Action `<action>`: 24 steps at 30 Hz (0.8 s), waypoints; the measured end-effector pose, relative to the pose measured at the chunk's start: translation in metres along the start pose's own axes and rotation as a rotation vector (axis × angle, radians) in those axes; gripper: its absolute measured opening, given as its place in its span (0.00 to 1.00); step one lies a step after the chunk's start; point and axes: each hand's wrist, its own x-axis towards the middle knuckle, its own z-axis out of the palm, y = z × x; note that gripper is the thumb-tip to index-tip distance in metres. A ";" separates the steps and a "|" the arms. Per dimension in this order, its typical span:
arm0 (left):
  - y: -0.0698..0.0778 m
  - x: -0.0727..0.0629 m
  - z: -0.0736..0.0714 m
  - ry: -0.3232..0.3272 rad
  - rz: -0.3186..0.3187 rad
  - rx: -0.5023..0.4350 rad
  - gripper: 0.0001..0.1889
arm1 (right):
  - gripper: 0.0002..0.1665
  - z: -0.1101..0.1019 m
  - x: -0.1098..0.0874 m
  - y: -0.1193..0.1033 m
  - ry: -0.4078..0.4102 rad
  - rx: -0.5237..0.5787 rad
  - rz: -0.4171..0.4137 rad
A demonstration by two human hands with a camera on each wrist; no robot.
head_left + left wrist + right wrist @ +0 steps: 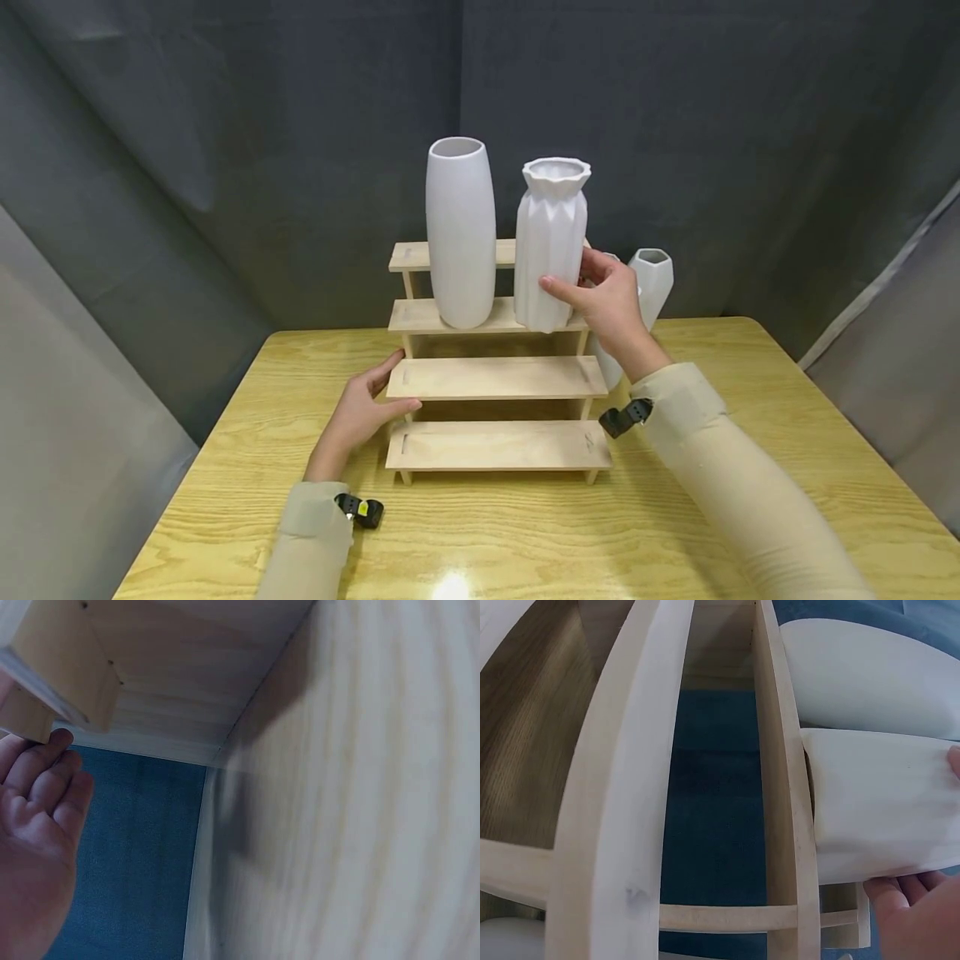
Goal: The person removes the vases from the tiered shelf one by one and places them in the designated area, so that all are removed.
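Observation:
A four-tier wooden display stand (498, 379) stands on the table, and my left hand (358, 417) grips its left end, thumb at the tier's front and fingers behind. In the left wrist view the fingers (51, 780) curl up against a wooden upright. My right hand (611, 300) holds a white pleated vase (551, 242) with a scalloped rim, thumb on its front and fingers on its right side. The vase is upright, its base at the second tier from the top. To its left, a tall smooth white vase (461, 233) stands on that tier.
Behind my right hand, a white faceted vase (654, 279) and another white vase (609, 367) are partly hidden beside the stand. The wooden table (480, 542) runs forward to dark curtains (337, 150).

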 end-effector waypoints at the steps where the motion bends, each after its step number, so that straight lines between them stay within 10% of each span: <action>1: 0.000 0.000 0.000 0.001 -0.001 0.000 0.47 | 0.42 0.000 -0.001 0.000 0.002 0.005 0.001; 24: -0.003 0.004 -0.003 -0.002 -0.009 -0.010 0.46 | 0.40 -0.006 -0.019 -0.006 0.006 0.022 -0.007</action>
